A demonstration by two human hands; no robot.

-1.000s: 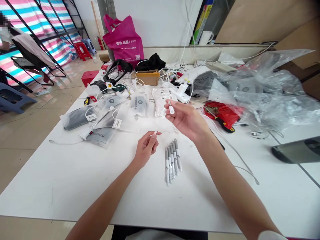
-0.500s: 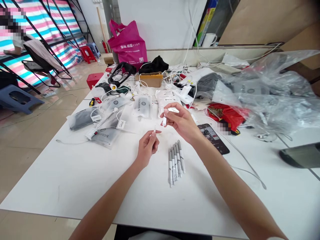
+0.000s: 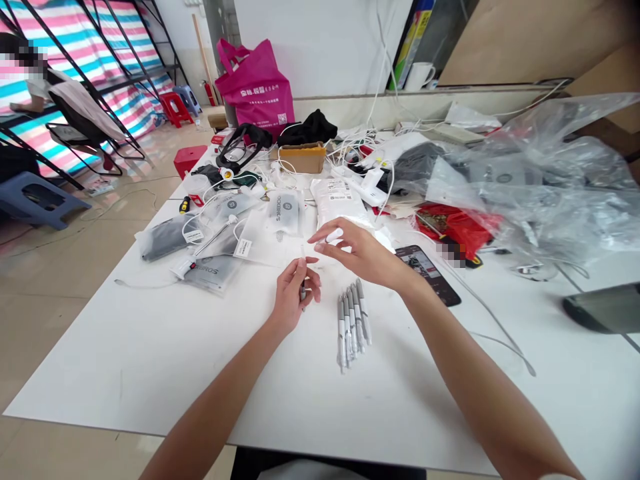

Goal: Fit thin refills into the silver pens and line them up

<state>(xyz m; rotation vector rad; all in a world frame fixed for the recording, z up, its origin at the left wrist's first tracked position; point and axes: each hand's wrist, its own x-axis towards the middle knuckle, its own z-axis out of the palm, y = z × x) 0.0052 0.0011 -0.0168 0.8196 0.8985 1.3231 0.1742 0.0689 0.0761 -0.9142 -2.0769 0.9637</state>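
My left hand [image 3: 294, 293] is closed around a slim pen part [image 3: 303, 292], with a grey end below the fingers and a pale tip above them. To its right and slightly higher, my right hand [image 3: 357, 250] curls over a short white pen piece [image 3: 334, 235], which shows between thumb and fingers. The two hands are close but apart. Below my right hand, several grey-and-white pens [image 3: 353, 323] lie side by side on the white table [image 3: 200, 373].
A phone [image 3: 429, 275] lies right of the pens. Frosted pouches [image 3: 285, 212], cables and a white package [image 3: 340, 200] spread across the back. Clear plastic bags [image 3: 550, 200] and a red bag [image 3: 457, 230] fill the right side. A person [image 3: 37, 87] sits at far left.
My left hand has turned, and a grey pen end now shows below its fingers. My right hand has lowered and levelled out, and its white piece now lies more sideways.
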